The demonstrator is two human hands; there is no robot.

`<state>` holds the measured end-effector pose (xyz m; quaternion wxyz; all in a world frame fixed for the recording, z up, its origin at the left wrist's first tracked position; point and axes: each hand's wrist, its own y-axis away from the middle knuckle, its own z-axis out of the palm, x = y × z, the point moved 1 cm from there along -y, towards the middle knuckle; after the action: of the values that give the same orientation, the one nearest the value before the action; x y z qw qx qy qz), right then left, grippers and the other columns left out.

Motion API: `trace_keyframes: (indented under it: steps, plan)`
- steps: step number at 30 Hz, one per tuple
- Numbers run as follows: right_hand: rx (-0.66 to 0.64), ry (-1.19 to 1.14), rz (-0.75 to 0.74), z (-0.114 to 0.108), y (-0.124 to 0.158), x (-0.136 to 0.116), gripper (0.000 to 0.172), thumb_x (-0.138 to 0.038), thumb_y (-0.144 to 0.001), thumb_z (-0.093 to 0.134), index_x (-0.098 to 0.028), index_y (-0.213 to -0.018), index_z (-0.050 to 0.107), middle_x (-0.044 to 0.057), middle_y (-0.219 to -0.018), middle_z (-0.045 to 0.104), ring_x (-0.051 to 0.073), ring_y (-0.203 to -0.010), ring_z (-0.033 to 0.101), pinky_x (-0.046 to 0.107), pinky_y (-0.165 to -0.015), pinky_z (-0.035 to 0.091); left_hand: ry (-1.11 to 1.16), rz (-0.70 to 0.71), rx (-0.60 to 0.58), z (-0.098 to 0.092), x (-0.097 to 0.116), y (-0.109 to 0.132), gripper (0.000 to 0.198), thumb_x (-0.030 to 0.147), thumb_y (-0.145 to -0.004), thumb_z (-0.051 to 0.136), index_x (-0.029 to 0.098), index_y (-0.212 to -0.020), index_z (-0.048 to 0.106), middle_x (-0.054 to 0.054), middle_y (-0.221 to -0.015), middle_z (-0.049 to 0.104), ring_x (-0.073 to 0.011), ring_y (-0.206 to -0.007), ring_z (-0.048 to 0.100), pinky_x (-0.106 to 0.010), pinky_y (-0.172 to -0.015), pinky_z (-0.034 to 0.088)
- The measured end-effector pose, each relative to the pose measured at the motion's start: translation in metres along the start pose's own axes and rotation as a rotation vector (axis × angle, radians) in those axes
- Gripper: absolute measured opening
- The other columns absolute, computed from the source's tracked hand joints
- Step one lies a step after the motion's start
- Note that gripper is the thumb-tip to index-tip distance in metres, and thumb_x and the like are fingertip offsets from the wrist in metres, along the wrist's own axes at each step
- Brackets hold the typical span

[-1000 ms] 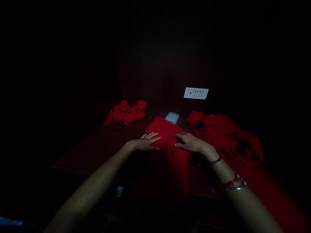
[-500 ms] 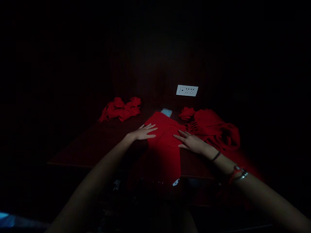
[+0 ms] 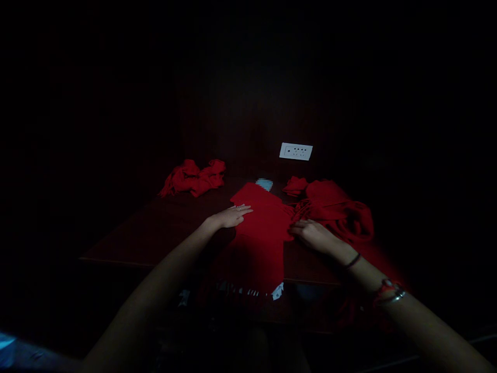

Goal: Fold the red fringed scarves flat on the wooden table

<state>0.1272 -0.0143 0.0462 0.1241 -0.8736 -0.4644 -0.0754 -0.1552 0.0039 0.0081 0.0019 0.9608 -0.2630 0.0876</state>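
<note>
A dim room, with most of the frame near black. At the center, a red cloth [image 3: 260,217] lies spread on a dark table [image 3: 143,228], its lower end running past the table's front edge into a fringe [image 3: 248,291], with pale slivers showing between the strands. A small pale patch [image 3: 278,291] sits at the cloth's lower right corner, too small to make out. 2 bare forearms reach in from the bottom corners. The left hand [image 3: 232,215] rests on the cloth's left side, palm down, fingers stretched out and pointing right; it wears a ring [image 3: 238,208]. The right hand [image 3: 311,233] is at the cloth's right edge, fingers bent toward it; whether they pinch the fabric, I cannot tell. On the right arm are a dark band [image 3: 352,260], a red bracelet [image 3: 384,290] and a silver bangle [image 3: 396,296]. Left of center, a crumpled red bundle [image 3: 194,178] with a fringed end lies apart from the cloth. Right of center, a larger red heap [image 3: 334,207] lies just beside the cloth, with a small red lump [image 3: 295,186] at its upper left. Just behind the cloth's far end is a pale blue item [image 3: 264,184], blurred into squares. Above it and to the right, a white socket plate [image 3: 295,151] stands out against the dark.
</note>
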Motion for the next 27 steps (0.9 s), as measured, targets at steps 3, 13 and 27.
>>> trace_keyframes:
  steps: [3,13,27]
  plan:
    - [0.032,-0.082,-0.001,0.002,-0.005,-0.012,0.034,-0.008,-0.074,0.034,-0.018,-0.099,0.055,0.008,-0.105,0.052,0.017,-0.098,0.044,0.032,-0.083,0.033,0.006,0.009,0.046,-0.006,0.002,0.003,0.044,0.014,-0.077,0.029,0.021,-0.121,0.034,-0.001,-0.132,0.024,-0.0142,-0.12,0.019,-0.031,-0.097,0.015]
    - [-0.06,-0.205,0.058,0.032,-0.019,-0.029,0.05,-0.043,-0.082,0.023,-0.018,-0.125,0.029,0.012,-0.13,0.028,0.023,-0.116,0.028,0.04,-0.09,0.029,0.045,0.007,-0.128,-0.006,0.034,0.051,0.064,0.059,-0.074,0.031,0.028,-0.128,0.018,-0.002,-0.135,0.011,-0.0236,-0.122,0.008,-0.04,-0.096,0.012]
    - [-0.217,-0.031,0.237,0.031,-0.042,-0.003,0.045,-0.03,-0.081,0.028,-0.014,-0.122,0.035,0.013,-0.127,0.033,0.024,-0.114,0.031,0.041,-0.09,0.027,-0.039,-0.026,0.097,0.006,0.025,0.008,0.049,0.047,-0.079,0.031,0.023,-0.122,0.03,-0.006,-0.128,0.028,-0.0189,-0.117,0.024,-0.039,-0.096,0.01]
